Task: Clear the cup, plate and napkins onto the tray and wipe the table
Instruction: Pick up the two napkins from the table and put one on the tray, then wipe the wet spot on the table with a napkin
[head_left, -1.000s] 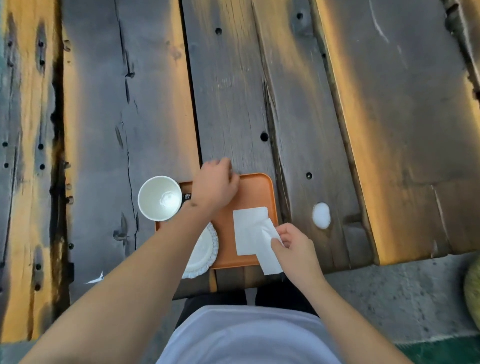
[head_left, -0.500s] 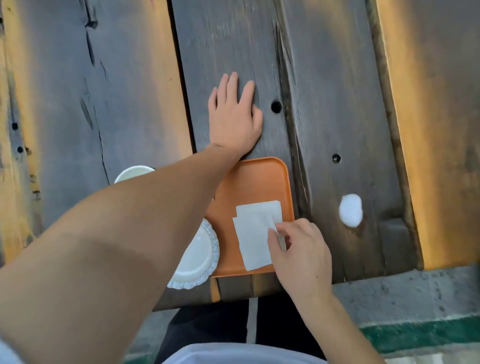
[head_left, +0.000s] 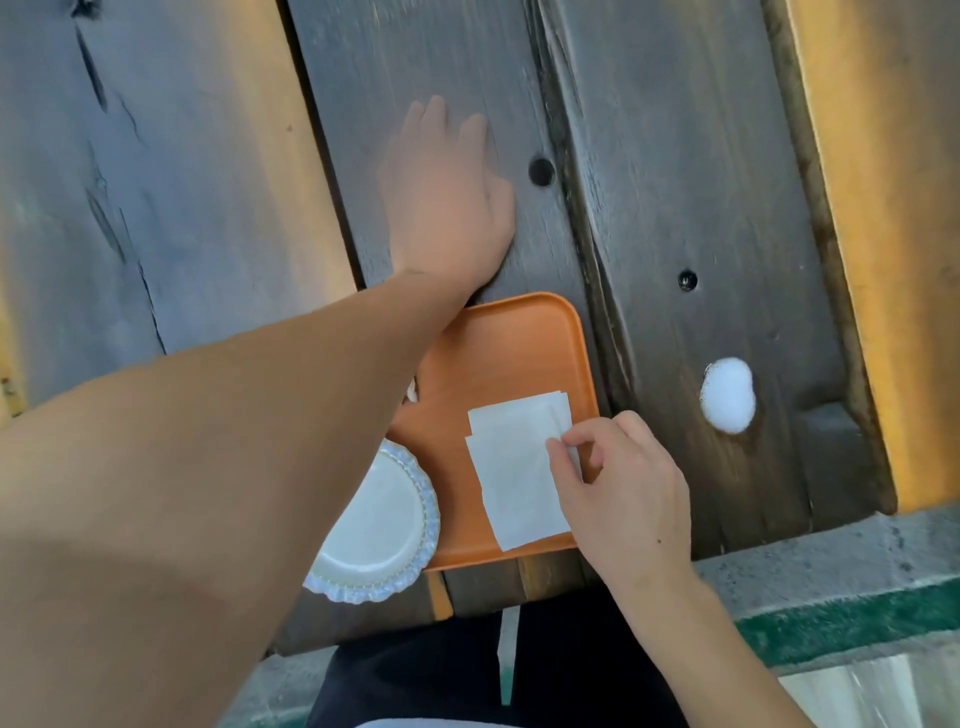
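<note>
Pinching the right edge of the top napkin (head_left: 511, 486) between thumb and fingertips, the right hand (head_left: 623, 488) holds the sheet flat against the orange tray (head_left: 511, 348); a second napkin peeks out just beyond it, under the first. The plate (head_left: 376, 525), white with a fluted rim, lies to the left of that pinch, resting on the tray's near left corner and overhanging its edge toward the person. Farther out from the pinch, past the tray's far rim, the left hand (head_left: 449, 202) lies flat and spread on the dark wooden table (head_left: 649, 156), palm down, fingers loose and grasping nothing; it is blurred. Its forearm crosses the tray's left side and hides whatever stands there, so the cup cannot be seen. To the right of the pinching fingers, off the tray, a white blob (head_left: 727, 395) sits on the planks near a round hole. No brand, label or writing can be read on the tray, plate or napkins.
</note>
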